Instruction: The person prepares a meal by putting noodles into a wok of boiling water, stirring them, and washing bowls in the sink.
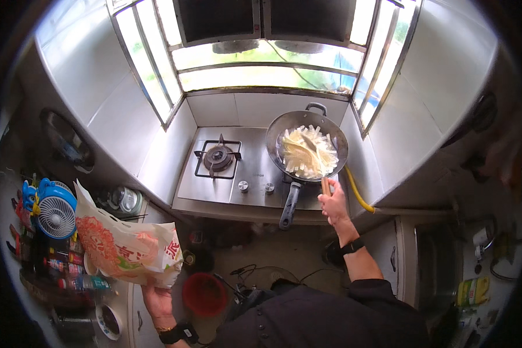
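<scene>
On the right side of the stove stands a dark wok (274, 154) with a black handle pointing toward me. Pale, stick-shaped food strips (300, 162) lie spread over its bottom. My right hand (333, 204) is closed round the wooden handle of a spatula (309, 142), whose blade rests among the strips. At the left, my left hand (158, 301) holds a white bag (130, 243) with red printing from below, beside the counter edge. The bag hides most of that hand's fingers.
An unlit burner (218, 158) sits left of the wok. A yellow hose (359, 194) runs along the stove's right. The left counter carries a blue fan (57, 211), a glass jar (126, 200), several bottles (84, 283) and a bowl (108, 322). A red basin (205, 294) stands on the floor.
</scene>
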Available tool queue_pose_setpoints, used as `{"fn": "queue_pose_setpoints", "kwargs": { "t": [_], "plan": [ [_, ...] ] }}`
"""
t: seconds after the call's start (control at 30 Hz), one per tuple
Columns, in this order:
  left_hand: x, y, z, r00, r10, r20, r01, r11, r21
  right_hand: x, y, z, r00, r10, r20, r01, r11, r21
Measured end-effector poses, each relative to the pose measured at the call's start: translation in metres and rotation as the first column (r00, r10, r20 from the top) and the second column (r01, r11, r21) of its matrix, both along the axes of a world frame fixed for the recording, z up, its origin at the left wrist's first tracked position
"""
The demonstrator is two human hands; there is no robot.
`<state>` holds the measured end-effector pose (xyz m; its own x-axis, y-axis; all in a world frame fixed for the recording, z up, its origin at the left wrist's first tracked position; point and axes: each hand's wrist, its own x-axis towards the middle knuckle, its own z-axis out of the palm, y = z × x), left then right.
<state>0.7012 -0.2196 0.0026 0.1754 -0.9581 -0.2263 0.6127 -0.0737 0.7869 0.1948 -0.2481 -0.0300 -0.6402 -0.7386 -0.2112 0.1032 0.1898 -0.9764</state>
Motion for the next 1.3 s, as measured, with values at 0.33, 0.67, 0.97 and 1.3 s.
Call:
{"fn": "queue_pose_setpoints", "kwargs": {
  "t": [0.33,0.67,0.97,1.3],
  "plan": [
    [-0.019,0.009,0.0,0.999,-0.012,0.049,0.013,1.0,-0.012,-0.09,-0.05,0.006,0.991,0.068,-0.111,-0.05,0.986,0.16],
    [-0.03,0.021,0.006,0.978,-0.037,-0.203,0.036,0.999,-0.01,-0.028,-0.005,-0.032,0.703,0.109,-0.703,-0.084,0.994,0.07],
    [-0.032,0.04,0.044,0.98,-0.107,-0.165,0.079,0.982,-0.169,0.03,0.0,0.052,0.351,0.366,-0.862,-0.438,0.878,0.195],
    [0.015,0.084,0.106,0.933,-0.245,-0.261,0.179,0.951,-0.253,0.309,0.035,0.15,-0.118,0.873,-0.473,-0.958,-0.225,-0.177]
  ]
}}
